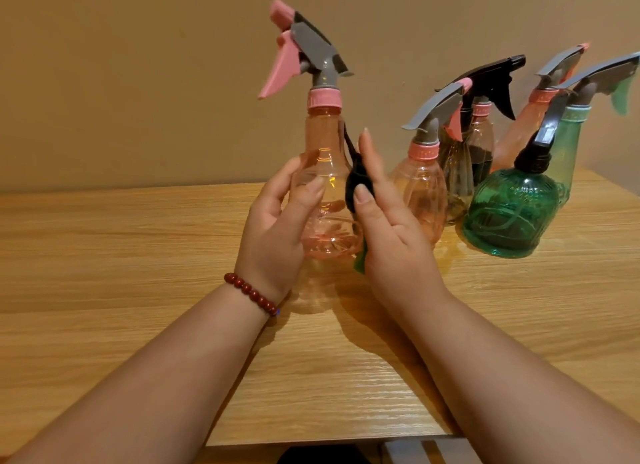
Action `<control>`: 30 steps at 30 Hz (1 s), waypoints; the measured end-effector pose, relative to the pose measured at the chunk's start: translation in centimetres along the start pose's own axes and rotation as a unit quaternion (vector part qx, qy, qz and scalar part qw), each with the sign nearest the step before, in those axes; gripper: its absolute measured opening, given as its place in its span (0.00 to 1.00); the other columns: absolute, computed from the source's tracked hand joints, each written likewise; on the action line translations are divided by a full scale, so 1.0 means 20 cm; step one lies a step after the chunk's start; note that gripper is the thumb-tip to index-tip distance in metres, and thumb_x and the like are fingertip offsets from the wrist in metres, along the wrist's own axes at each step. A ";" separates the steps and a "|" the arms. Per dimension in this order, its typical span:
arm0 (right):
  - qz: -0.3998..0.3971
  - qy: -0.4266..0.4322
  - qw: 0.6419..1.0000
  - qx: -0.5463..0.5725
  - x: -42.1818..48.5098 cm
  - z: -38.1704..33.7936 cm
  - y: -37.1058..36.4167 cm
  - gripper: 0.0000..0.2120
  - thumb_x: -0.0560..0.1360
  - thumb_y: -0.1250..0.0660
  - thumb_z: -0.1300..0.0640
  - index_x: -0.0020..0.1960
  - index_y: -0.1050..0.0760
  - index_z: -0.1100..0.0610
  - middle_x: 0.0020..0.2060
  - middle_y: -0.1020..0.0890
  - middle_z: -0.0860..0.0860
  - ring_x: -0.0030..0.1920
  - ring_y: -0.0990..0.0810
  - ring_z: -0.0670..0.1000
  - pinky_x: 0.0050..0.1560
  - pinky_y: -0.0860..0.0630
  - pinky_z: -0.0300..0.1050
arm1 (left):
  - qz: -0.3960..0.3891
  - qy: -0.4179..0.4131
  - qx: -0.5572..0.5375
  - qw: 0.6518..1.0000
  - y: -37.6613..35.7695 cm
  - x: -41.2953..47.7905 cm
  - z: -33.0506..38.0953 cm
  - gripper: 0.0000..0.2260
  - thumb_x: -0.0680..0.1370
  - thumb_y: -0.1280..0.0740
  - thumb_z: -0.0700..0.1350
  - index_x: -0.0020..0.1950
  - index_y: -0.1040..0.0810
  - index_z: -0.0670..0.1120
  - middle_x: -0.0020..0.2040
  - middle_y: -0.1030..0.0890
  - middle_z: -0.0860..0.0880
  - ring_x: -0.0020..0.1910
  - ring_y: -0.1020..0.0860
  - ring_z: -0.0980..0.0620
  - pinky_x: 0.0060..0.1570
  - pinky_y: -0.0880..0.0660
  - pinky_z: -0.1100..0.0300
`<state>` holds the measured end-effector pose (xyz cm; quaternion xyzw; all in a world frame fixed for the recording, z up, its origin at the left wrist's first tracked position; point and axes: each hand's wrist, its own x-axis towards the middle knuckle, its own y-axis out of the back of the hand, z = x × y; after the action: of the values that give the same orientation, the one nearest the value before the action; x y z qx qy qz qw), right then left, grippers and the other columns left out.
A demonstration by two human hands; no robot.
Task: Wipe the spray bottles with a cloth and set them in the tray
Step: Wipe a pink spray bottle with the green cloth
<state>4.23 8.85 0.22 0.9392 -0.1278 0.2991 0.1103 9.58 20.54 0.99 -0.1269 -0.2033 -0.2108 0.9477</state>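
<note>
Above the middle of the table, lifted clear of the wood, we see the pink spray bottle (325,186) held between both hands. Left hand (273,228) grips the bulb of the body from the left side: thumb laid across the front, fingers curled round behind, palm turned inward, forearm coming up from the lower left. Right hand (391,235) sits against the bottle's right side, fingers straight and pointing up, thumb pinning a dark cloth (360,183) to them. The cloth is pressed flat to the bottle wall, and a green edge shows below the palm. We can't tell if that edge is part of the cloth.

Bottle stands upright, long axis vertical with a slight lean, and the nozzle aims up and left, away from the right hand. The trigger hangs down on the left side of the head.

Looks: see-through pink plastic, narrow neck widening to a round ribbed base, pink collar, grey sprayer head, pink nozzle tip and pink trigger.

Red bead bracelet (251,292) on the left wrist. Right of the hands a cluster stands on the table (138,256) — a second pink bottle (422,193) nearest, a round green bottle (512,214) in front, a clear bottle with a black sprayer (481,141) behind, and more pink and green ones further right. Plain tan wall (138,83) behind.
</note>
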 end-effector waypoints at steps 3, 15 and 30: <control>0.015 0.005 1.000 -0.008 -0.01 0.00 0.01 0.21 0.83 0.46 0.54 0.72 0.45 0.38 0.71 0.36 0.36 0.72 0.41 0.35 0.72 0.41 0.38 | 0.003 0.037 -0.027 0.999 -0.02 0.01 0.00 0.25 0.73 0.32 0.53 0.68 0.28 0.49 0.61 0.20 0.45 0.61 0.22 0.46 0.60 0.26 0.48; 0.099 -0.006 0.995 0.003 0.03 -0.02 -0.01 0.18 0.83 0.46 0.53 0.73 0.36 0.47 0.70 0.29 0.44 0.69 0.33 0.38 0.69 0.34 0.37 | 0.030 0.021 -0.006 0.999 -0.07 0.00 -0.01 0.22 0.76 0.36 0.53 0.70 0.32 0.49 0.60 0.20 0.47 0.58 0.21 0.45 0.57 0.26 0.48; 0.135 0.004 0.991 -0.006 0.01 -0.02 -0.03 0.17 0.83 0.44 0.56 0.70 0.31 0.49 0.63 0.26 0.38 0.67 0.31 0.36 0.64 0.34 0.30 | 0.056 0.012 0.011 0.998 -0.10 0.00 -0.01 0.19 0.77 0.38 0.55 0.67 0.30 0.52 0.58 0.18 0.49 0.59 0.20 0.49 0.57 0.24 0.49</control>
<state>4.30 9.50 0.54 0.9116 -0.2547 0.3139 0.0746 8.84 18.77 1.16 -0.1248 -0.1871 -0.1568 0.9617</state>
